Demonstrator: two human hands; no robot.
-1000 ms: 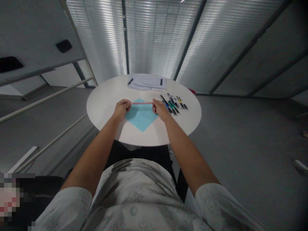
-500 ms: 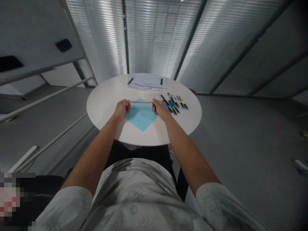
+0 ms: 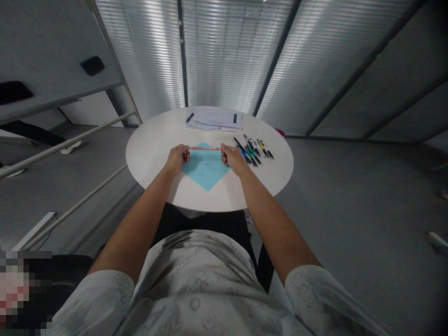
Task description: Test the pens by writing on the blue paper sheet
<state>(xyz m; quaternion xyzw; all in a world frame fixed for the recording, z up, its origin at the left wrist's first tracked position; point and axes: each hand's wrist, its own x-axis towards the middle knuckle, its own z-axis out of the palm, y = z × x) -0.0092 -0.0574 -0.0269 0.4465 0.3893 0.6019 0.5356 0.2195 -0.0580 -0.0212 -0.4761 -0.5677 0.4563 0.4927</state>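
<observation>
A thin, straight reddish-pink strip (image 3: 205, 148) runs level between my two hands, above the far part of a light blue square sheet (image 3: 207, 172). I cannot make out what it is made of. My left hand (image 3: 178, 157) is closed, pinching the strip's left end between thumb and fingers. At the other end, my right hand (image 3: 231, 157) has its fingers curled in and grips the strip the same way. The blue sheet lies with one corner pointing towards me. Its left and right corners are partly hidden by my hands.
Several pens (image 3: 252, 150) lie just right of my right hand on the round white table (image 3: 154, 135). A stack of papers (image 3: 213, 119) with a dark pen on it sits at the far edge. White rails (image 3: 80, 136) stand at left, with a person's leg (image 3: 35, 133) behind them.
A person's leg in dark trousers and a light shoe has come into view at the far left. My hands and the strip have hardly moved.
</observation>
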